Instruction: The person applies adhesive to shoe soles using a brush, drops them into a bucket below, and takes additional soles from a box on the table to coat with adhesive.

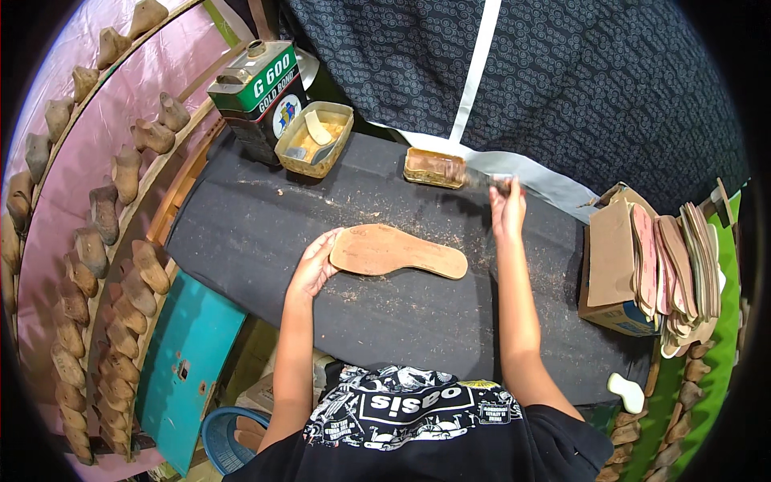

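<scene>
My left hand [316,263] grips the wide end of a tan shoe insole [393,251], its fingers mostly hidden beneath. The insole lies level just over the dark-covered table, its narrower end pointing right. Farther off, my right hand [507,210] is closed round the handle of a brush [479,179], which is smeared by motion. The brush's head is at the right end of a small rectangular tub [434,178] with brown residue on its walls. Whether the bristles touch what is inside, I cannot tell.
Back left stand a green-and-black metal can [255,100] and a plastic tub [332,165] holding scraps. A cardboard box [614,269] packed with insoles is at the right edge. Wooden shoe lasts [104,210] line racks at left. Crumbs litter the table cloth [361,317].
</scene>
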Available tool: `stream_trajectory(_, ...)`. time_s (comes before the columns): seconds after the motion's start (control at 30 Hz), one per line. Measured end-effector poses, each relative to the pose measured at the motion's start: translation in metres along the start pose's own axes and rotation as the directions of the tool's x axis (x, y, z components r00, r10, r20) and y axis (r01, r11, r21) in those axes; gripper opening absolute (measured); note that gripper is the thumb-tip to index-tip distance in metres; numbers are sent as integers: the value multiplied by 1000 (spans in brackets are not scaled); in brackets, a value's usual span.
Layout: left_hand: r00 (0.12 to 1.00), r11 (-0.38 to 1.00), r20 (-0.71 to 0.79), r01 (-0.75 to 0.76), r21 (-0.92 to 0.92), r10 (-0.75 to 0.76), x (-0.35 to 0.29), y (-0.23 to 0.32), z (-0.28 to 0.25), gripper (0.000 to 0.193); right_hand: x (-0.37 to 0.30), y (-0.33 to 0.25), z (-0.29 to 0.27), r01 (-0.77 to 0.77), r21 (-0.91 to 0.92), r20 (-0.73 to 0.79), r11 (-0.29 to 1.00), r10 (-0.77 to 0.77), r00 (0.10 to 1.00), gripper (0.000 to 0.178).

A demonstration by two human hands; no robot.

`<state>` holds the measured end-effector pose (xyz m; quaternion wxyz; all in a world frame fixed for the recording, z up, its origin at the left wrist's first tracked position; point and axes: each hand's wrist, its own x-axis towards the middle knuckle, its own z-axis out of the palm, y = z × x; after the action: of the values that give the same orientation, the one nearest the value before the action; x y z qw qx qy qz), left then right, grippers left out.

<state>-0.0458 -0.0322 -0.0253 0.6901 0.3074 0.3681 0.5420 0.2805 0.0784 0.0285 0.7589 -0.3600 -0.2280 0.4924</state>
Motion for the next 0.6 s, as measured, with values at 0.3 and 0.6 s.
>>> stream_trajectory(0.3,999,1000,18,28,11,-28,1,4,2,33,-108,-1,-24,-32,-104,-36,994,29,999,25)
stream_trajectory(0.6,999,999,41,36,8,-36,2,3,3,33,-108,2,-43,98,-260,153,961,-59,986,21)
